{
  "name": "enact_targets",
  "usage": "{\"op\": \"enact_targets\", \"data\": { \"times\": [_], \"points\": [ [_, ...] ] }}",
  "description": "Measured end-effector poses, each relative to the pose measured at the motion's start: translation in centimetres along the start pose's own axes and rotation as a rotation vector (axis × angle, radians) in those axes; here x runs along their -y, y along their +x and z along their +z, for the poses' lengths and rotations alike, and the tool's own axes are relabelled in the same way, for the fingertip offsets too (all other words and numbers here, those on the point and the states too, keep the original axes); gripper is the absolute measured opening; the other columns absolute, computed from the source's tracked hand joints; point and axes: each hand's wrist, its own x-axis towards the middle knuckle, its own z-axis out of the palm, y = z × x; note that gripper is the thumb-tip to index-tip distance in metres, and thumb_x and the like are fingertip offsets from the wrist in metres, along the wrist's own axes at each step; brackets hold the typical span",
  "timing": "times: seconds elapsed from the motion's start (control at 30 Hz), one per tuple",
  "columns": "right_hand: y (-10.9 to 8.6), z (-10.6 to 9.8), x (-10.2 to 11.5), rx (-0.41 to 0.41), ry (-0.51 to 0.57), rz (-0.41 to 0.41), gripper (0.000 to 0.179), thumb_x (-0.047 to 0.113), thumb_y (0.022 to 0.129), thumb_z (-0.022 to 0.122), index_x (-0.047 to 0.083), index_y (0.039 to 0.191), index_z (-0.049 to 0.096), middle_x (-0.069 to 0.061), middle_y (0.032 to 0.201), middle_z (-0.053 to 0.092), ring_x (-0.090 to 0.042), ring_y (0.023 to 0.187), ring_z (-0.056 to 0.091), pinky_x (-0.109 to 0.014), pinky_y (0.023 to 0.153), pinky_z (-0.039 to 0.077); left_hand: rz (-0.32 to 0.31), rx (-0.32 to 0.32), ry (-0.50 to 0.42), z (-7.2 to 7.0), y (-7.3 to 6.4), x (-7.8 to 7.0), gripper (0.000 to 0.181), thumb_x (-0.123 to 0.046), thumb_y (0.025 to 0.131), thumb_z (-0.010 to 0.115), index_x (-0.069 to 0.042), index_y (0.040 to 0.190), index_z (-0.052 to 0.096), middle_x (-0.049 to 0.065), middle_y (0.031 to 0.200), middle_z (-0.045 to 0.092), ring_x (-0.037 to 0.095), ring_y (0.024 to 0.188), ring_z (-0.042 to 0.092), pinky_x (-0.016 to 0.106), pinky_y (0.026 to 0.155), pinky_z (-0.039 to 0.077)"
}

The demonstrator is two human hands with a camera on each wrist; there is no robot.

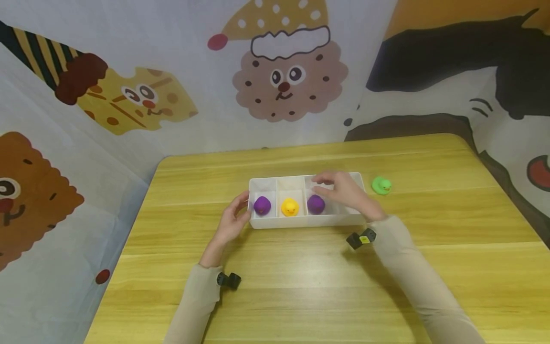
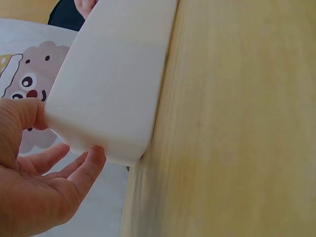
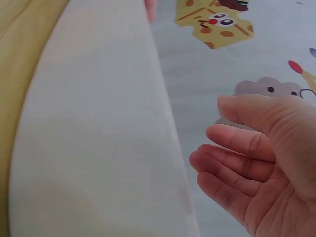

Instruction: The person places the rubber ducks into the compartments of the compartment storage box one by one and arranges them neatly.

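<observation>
A long white divided box (image 1: pixel 279 222) sits on the table. From the left, its compartments hold a purple rubber duck (image 1: pixel 262 206), a yellow rubber duck (image 1: pixel 290 207) and a second purple duck (image 1: pixel 316 204). My left hand (image 1: pixel 233 221) holds the box's left end, with the thumb (image 2: pixel 30 112) at the rim and fingertips (image 2: pixel 96 154) against the end wall. Over the right part of the box hovers my right hand (image 1: pixel 343 188), fingers loosely bent and nothing between them. It covers part of the right-hand compartments. In the right wrist view, the palm (image 3: pixel 276 202) is bare.
A green rubber duck (image 1: pixel 381 185) stands on the wooden table (image 1: pixel 292 277), just beyond the box's right end. Behind the table hangs a cloth (image 1: pixel 206 119) printed with cartoon figures. Small black cameras (image 1: pixel 361 238) are strapped at both wrists.
</observation>
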Motion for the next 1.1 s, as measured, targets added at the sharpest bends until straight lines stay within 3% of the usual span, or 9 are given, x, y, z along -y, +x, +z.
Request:
{"op": "enact_targets", "data": {
  "times": [0.63,1.1],
  "points": [
    [-0.7,-3.0,0.3,-0.115,0.094,-0.011,0.026,0.004,0.086,0.065,-0.008,0.109,0.062,-0.026,0.111,0.062,-0.038,0.101,0.059,-0.052,0.090,0.051,-0.009,-0.005,0.008,0.0,0.0,-0.1,0.052,0.020,0.083,0.046,0.019,0.133,0.033,0.038,0.133,0.037,0.050,0.120,0.040,0.049,0.102,0.042],
    [-2.0,-4.7,-1.2,-0.177,0.107,0.004,0.027,0.003,0.086,0.065,-0.006,0.111,0.063,-0.025,0.111,0.062,-0.038,0.100,0.060,-0.050,0.088,0.052,-0.017,-0.003,0.006,0.1,0.0,-0.3,0.053,0.019,0.084,0.047,0.017,0.134,0.033,0.036,0.135,0.037,0.048,0.121,0.040,0.047,0.102,0.042]
  ]
}}
